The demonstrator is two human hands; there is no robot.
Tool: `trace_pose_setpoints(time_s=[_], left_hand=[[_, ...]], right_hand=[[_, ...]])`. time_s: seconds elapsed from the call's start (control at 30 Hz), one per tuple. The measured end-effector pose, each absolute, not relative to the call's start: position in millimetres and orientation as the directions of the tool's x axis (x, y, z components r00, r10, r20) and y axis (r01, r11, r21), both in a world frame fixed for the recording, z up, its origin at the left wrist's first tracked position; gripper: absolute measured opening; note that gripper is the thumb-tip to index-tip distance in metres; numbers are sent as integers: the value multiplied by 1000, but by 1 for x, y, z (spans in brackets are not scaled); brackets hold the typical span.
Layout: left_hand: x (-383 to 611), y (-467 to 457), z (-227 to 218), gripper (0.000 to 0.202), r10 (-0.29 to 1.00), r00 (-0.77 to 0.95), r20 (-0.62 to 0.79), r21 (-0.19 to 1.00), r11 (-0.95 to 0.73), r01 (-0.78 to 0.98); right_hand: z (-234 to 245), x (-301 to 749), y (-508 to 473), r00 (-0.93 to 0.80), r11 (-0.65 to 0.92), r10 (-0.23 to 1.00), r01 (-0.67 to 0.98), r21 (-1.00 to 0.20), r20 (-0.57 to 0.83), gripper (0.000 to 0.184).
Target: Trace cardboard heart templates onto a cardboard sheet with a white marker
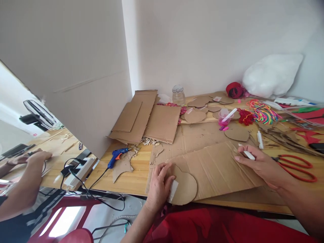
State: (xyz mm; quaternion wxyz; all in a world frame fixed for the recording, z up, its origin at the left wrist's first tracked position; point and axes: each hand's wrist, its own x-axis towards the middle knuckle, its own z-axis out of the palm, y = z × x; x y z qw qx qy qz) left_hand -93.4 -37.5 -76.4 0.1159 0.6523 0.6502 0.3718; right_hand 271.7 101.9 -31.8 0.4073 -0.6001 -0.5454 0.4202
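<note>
At the table's front edge my left hand (pixel 160 184) grips a cardboard heart (pixel 186 185), its thumb on the upper face. A whitish sticker or tape strip (pixel 173 191) shows on the heart beside the thumb. Beneath lies a large creased cardboard sheet (pixel 217 168). My right hand (pixel 258 163) is raised over the sheet's right side, closed around a white pen-like tube (pixel 249 155). Part of that tube is hidden by the fingers. A similar white tube (pixel 260 140) lies just beyond this hand, and red-handled scissors (pixel 296 165) are to its right.
A blue glue gun (pixel 117 157) and a power strip (pixel 79 173) with cables are at left. Cardboard pieces (pixel 162 121), more hearts (pixel 194 115), a pink cup (pixel 225 116) and colourful yarn (pixel 263 111) sit farther back. Past the partition (pixel 76 67), another person's arms (pixel 32 172) show.
</note>
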Motion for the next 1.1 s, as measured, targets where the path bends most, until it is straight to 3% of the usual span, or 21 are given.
trace_pose_setpoints(time_s=[0.1, 0.2, 0.27, 0.33, 0.43, 0.53, 0.6, 0.77, 0.9, 1.1], left_hand=[[-92, -33, -74, 42, 941, -174, 290, 701, -85, 708], [-89, -18, -75, 45, 947, -167, 273, 725, -88, 683], [-84, -4, -75, 44, 949, -149, 279, 736, -111, 668], [-77, 11, -72, 42, 949, -132, 287, 748, -136, 649], [-68, 27, -62, 48, 957, -114, 269, 789, -150, 596], [-68, 28, -46, 57, 985, -73, 158, 950, -131, 282], [-73, 21, -35, 53, 992, -21, 122, 992, -121, 28], [-80, 2, -22, 61, 993, -93, 68, 977, -85, -197], [-75, -4, -23, 55, 982, -188, -24, 944, -39, -329], [-71, -4, -26, 51, 959, -270, -84, 901, -43, -432]], right_hand=[[-18, 285, 105, 199, -11, 979, 208, -978, 32, 46], [1, 295, 108, 449, 207, 868, 59, -977, 211, 39], [12, 296, 109, 529, 310, 813, -40, -950, 243, 37], [18, 294, 109, 538, 359, 811, -146, -922, 231, 43], [16, 285, 108, 536, 370, 812, -165, -914, 232, 50], [10, 275, 102, 487, 339, 844, -162, -927, 224, 50], [6, 267, 98, 455, 314, 864, -151, -937, 216, 47], [-2, 250, 94, 403, 277, 890, -105, -955, 214, 42], [-9, 238, 96, 376, 260, 902, -85, -962, 211, 40], [-15, 233, 100, 339, 269, 911, -60, -961, 233, 35]])
